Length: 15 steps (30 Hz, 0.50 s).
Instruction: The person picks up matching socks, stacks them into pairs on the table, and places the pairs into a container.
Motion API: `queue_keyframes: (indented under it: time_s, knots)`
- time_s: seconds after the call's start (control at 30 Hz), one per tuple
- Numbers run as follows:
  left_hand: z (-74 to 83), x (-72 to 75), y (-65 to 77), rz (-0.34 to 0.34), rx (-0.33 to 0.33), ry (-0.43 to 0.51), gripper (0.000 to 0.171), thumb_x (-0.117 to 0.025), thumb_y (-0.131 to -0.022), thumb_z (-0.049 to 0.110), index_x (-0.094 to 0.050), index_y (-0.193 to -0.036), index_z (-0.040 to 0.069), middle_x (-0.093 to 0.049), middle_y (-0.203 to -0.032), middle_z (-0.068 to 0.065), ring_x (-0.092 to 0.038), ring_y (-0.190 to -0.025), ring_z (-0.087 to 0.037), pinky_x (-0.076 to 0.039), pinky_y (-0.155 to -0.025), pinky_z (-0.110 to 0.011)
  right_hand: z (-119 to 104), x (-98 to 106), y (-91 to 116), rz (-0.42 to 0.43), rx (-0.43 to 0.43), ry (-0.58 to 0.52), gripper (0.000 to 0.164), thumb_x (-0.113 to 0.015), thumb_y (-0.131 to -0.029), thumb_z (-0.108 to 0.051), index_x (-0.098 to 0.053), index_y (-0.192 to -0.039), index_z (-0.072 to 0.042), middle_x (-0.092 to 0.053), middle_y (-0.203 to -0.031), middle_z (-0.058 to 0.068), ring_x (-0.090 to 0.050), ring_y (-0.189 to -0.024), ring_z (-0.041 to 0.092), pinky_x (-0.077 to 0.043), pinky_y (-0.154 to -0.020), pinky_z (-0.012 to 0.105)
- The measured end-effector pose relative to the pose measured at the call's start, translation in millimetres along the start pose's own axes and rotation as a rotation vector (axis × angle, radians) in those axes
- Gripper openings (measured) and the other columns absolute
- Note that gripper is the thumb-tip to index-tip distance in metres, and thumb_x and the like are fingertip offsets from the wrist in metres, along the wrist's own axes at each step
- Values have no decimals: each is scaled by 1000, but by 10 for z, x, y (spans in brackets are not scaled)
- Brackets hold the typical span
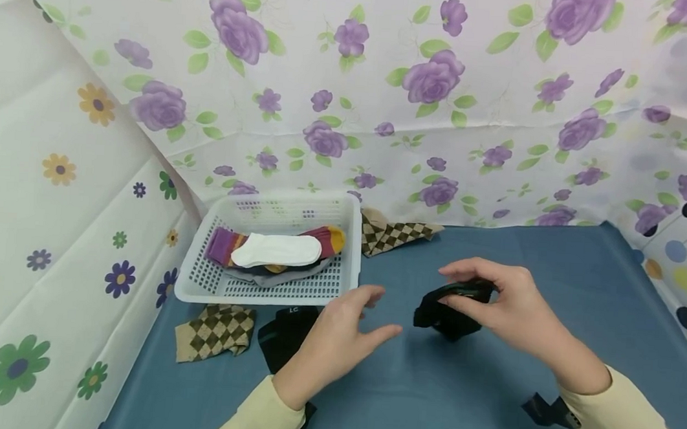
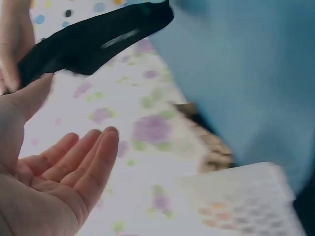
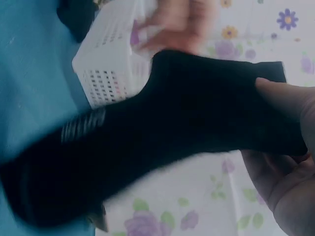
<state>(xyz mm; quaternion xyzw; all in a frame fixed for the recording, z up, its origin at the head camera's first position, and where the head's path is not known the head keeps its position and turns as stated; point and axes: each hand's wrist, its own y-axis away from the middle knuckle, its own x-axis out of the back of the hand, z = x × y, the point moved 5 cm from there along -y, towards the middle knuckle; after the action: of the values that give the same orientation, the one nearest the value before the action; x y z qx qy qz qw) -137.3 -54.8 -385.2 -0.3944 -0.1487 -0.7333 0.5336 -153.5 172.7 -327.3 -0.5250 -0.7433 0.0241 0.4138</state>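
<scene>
My right hand (image 1: 508,304) pinches a black sock (image 1: 451,317) between thumb and fingers, above the blue table. In the right wrist view the sock (image 3: 197,105) hangs out at length from its cuff, and pale lettering shows on its foot. Left of it, my left hand (image 1: 337,337) is held with fingers spread and nothing in it, near the basket's front right corner. The left wrist view shows that palm (image 2: 54,191) turned up below the black sock (image 2: 113,39). Another black sock (image 1: 285,334), marked LC, lies partly hidden behind my left hand.
A white plastic basket (image 1: 349,260) stands at the back left. It holds a white sock (image 1: 277,250) on top of purple, red-and-yellow and grey socks. One checkered sock (image 1: 215,334) lies before the basket, another (image 1: 397,237) on its right. Flowered cloth (image 1: 381,158) rises behind the table.
</scene>
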Motion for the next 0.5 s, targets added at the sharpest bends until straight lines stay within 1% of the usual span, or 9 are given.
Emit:
queue_keyframes:
  time_s: [0.1,0.17,0.23,0.27,0.33,0.4,0.43,0.5]
  knots:
    - [270,82,-105,12,-102,43,63,-59,-81,61,-46,-132,27,-52,-118,14,-50,-100,3,-44,-77,-17,-55,-71,-26,-6,24,21,53,-75,-77,-13,-54,-123,-27,-62,-96,-16,-59,-79,1,-44,-53,22]
    - [425,100,-167,0,-182,55,58,-57,-84,58,-47,-132,26,-53,-118,15,-49,-98,5,-43,-75,-15,-71,-139,-36,-29,31,-6,59,-75,-77,-13,-50,-129,-25,-62,-93,-16,-59,-75,1,-40,-47,20]
    - [533,97,-213,-16,-252,33,49,-54,-88,54,-51,-128,24,-55,-109,16,-49,-83,10,-42,-67,-12,-66,-214,-41,-52,29,-39,64,-74,-77,-12,-44,-133,-23,-63,-92,-16,-59,-75,1,-36,-43,19]
    - [567,95,-227,-20,-276,16,45,-52,-91,51,-54,-126,23,-56,-103,16,-47,-76,11,-40,-63,-11,-57,-250,-42,-60,24,-59,66,-74,-78,-11,-42,-134,-23,-63,-92,-16,-59,-74,2,-35,-42,19]
    - [603,93,-243,-24,-305,-19,37,-49,-95,44,-59,-121,20,-57,-92,16,-43,-62,12,-37,-55,-10,-21,-319,-39,-62,4,-97,68,-74,-78,-11,-38,-135,-22,-63,-91,-15,-60,-75,3,-36,-43,21]
    - [606,100,-245,-18,-313,-49,33,-45,-97,40,-62,-116,18,-57,-86,16,-40,-55,12,-35,-51,-10,39,-391,-22,-63,-27,-136,70,-74,-78,-15,-35,-136,-22,-64,-90,-13,-60,-78,5,-43,-54,24]
    - [601,110,-241,-8,-313,-57,32,-45,-98,38,-63,-114,18,-58,-86,15,-40,-57,12,-36,-52,-9,75,-433,-7,-69,-49,-156,70,-75,-78,-18,-35,-135,-23,-64,-91,-12,-61,-79,6,-46,-58,26]
    - [589,137,-228,16,-308,-52,29,-44,-98,36,-63,-111,19,-60,-90,14,-45,-66,12,-38,-58,-8,164,-542,49,-127,-115,-214,67,-75,-78,-25,-38,-134,-25,-63,-97,-10,-61,-85,8,-48,-68,29]
